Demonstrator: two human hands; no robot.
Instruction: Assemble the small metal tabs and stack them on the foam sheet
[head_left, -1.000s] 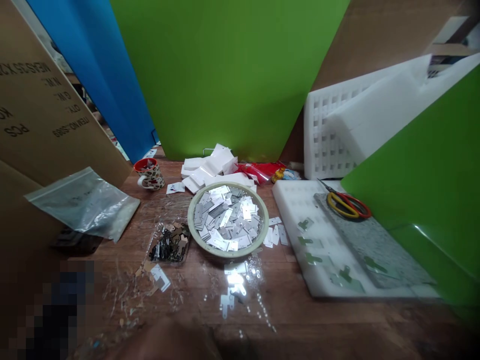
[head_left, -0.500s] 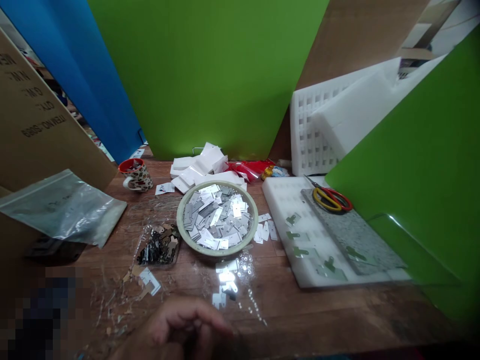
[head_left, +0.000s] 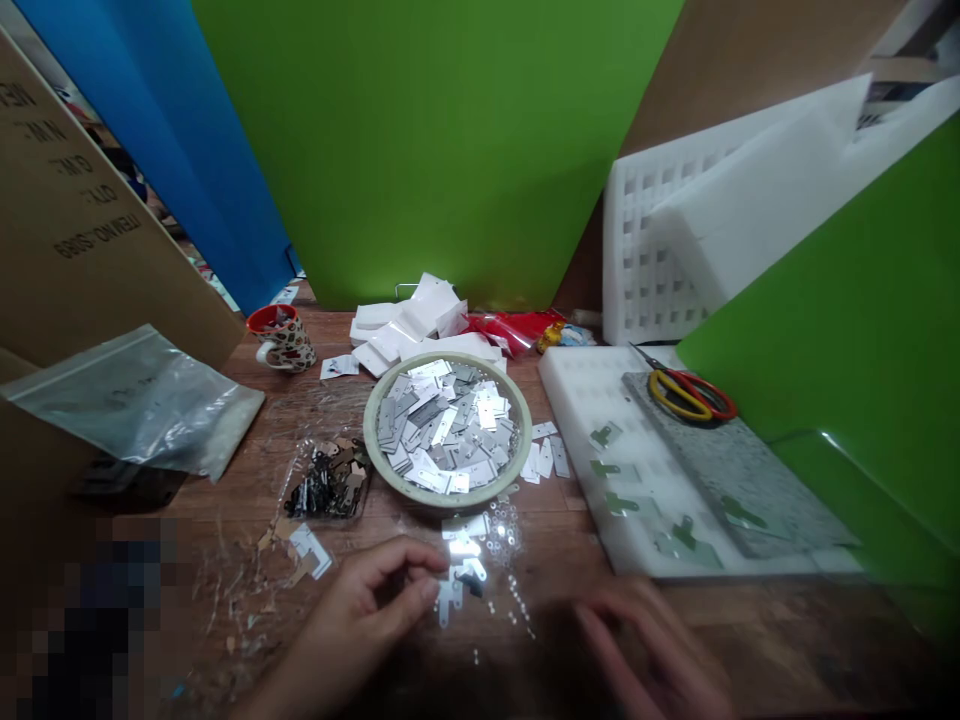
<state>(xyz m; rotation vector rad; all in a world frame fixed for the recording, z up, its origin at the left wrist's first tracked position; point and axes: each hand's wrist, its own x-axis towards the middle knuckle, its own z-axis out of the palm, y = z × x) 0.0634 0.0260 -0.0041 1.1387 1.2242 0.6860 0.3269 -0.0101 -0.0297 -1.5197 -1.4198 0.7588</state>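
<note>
My left hand hovers low over the table's front, fingers curled and thumb and index tips a little apart. Beside those fingertips lie several flat silver metal plates, some T-shaped. No object shows in that hand. My right hand, blurred, is at the lower right with its fingers stretched and apart; nothing is visible in it. Small metal washers and a line of tiny bits lie between the hands. Behind them stands a round basin filled with loose silver plates.
Dark and brown metal pieces fill a clear tray left of the basin. A patterned mug and a plastic bag stand farther left. On the right, a white foam block carries scissors and several metal pieces. Green panels surround the table.
My left hand has shifted up and turned toward the silver plates. My right hand has come into view at the lower right. The whole view has moved slightly.
</note>
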